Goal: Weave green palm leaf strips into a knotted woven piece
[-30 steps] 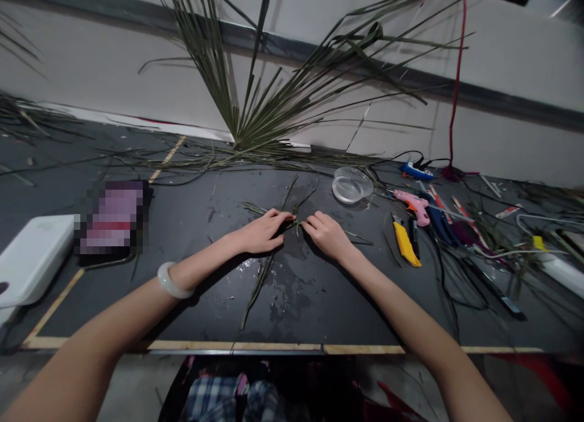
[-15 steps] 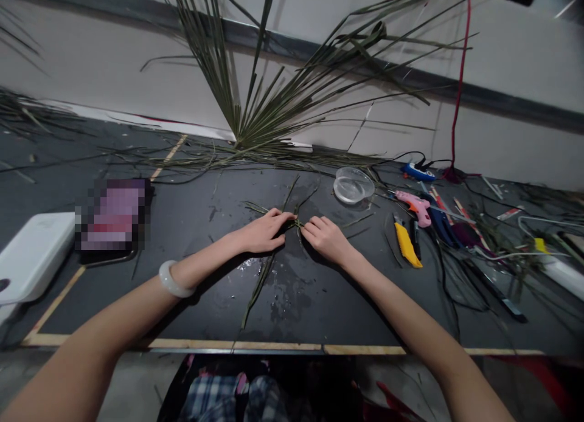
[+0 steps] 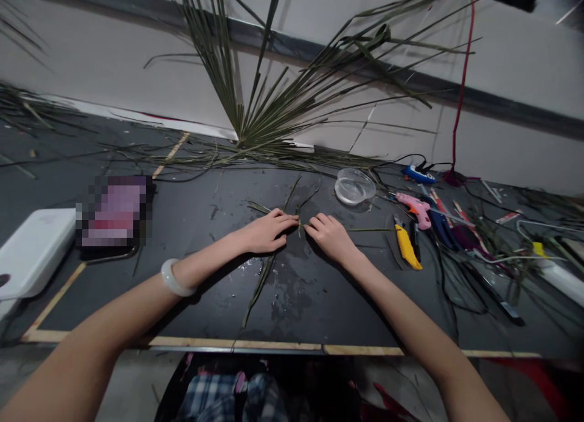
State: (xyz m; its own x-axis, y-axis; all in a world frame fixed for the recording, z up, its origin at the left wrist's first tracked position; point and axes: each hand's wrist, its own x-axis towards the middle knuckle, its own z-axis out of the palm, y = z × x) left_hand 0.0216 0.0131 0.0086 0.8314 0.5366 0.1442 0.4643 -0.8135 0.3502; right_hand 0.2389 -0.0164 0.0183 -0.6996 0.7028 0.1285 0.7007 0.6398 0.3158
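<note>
Green palm leaf strips cross at a small knot (image 3: 300,225) on the dark table, between my two hands. My left hand (image 3: 272,230) presses and holds the strips from the left side with its fingertips, its thumb set apart below. From the right, my right hand (image 3: 329,236) pinches a strip close to the knot. That leaf strip (image 3: 371,229) runs out straight past the hand toward the yellow cutter. Other strip ends (image 3: 259,291) trail toward me from under my left hand, and more stick out beyond it. The fingers partly hide the crossing.
A clear plastic dish (image 3: 354,188) stands behind my right hand. To the right lie a yellow utility knife (image 3: 407,245), a pink glue gun (image 3: 414,209) and cables. A phone (image 3: 116,212) and white power bank (image 3: 39,252) are at left. A fanned palm leaf (image 3: 255,121) leans against the wall.
My right hand has shifted slightly right, away from my left. The strip it pinches now stretches straight out to the right. My left hand stays nearly in place.
</note>
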